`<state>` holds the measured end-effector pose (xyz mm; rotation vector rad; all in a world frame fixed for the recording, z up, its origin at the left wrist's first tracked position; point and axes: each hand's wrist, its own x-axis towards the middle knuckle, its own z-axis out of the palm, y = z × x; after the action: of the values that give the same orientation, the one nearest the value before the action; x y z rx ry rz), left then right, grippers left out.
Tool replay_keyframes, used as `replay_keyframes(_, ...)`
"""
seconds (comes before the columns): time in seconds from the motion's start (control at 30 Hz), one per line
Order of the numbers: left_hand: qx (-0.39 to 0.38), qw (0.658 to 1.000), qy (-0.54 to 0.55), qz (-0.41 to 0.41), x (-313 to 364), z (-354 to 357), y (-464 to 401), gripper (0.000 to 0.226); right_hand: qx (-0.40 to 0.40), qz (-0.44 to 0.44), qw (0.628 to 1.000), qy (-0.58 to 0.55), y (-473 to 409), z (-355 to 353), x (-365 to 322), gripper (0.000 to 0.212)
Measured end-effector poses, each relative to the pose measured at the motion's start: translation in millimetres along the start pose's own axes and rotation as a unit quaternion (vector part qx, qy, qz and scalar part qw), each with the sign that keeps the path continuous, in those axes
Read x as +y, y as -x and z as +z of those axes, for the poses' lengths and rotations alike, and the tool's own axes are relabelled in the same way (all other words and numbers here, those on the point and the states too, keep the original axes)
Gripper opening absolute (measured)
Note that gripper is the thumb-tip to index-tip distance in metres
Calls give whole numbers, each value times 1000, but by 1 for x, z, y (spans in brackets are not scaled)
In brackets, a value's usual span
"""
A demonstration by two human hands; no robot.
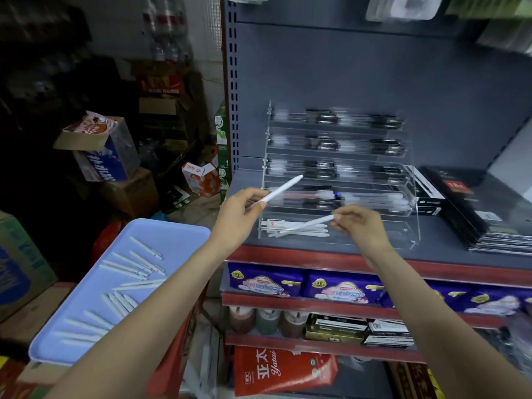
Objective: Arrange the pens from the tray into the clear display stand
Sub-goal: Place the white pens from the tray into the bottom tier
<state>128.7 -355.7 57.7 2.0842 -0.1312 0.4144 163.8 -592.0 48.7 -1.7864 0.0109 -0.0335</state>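
A clear tiered display stand sits on the grey shelf, its upper tiers filled with black and white pens. My left hand pinches a white pen that points up and right, just left of the stand. My right hand pinches the end of another white pen, whose far end dips into the lowest tier among several white pens. At lower left a light blue tray holds several loose white pens.
The grey shelf has a red front edge. A stack of black pen boxes lies right of the stand. Purple packs and bottles fill the shelves below. Cardboard boxes crowd the dark area to the left.
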Motion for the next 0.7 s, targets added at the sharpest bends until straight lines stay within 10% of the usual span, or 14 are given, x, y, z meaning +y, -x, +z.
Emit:
replay_keyframes(0.23,11,999,46,-5,9,6,-1,10,-59,-68,955,281,-5,3,-6,5)
replay_keyframes(0.47,-9,999,23,-28,5,11,6,9,-109,-66,934,333,2,1,-4,15)
replay_keyframes(0.7,-61,998,-5,-23,13,17,6,11,-93,-81,992,13,17,6,-23,26)
